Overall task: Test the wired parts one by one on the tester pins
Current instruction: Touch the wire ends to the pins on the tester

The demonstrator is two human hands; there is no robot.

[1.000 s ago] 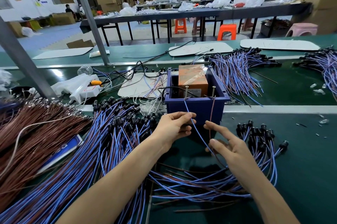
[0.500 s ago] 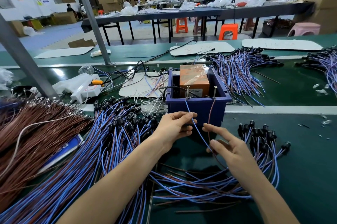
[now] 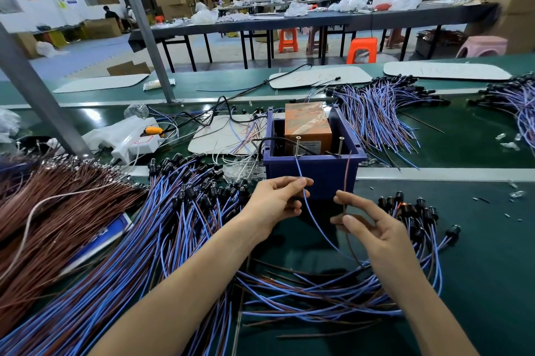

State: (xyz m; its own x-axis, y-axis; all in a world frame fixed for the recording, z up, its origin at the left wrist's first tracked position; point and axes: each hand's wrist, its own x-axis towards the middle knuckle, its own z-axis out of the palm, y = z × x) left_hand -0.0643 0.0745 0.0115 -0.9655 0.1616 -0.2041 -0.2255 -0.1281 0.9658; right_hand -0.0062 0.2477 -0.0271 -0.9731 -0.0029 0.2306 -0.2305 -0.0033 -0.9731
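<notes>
A dark blue tester box stands on the green bench, with an orange block inside and two upright metal pins: left pin, right pin. My left hand pinches a blue wire whose end reaches the left pin. My right hand pinches a brown wire that rises to the right pin. Both wires trail down to a small pile of wired parts with black heads at the right; one head there glows orange.
A big heap of blue and brown wired parts lies left of my hands, with brown wires further left. More bundles lie behind the box. A white device and a slanted metal post stand at the left.
Both hands have stayed at the box front with the two wires. My right hand's grip on the brown wire has tightened, and its wire now stands straighter up to the right pin.
</notes>
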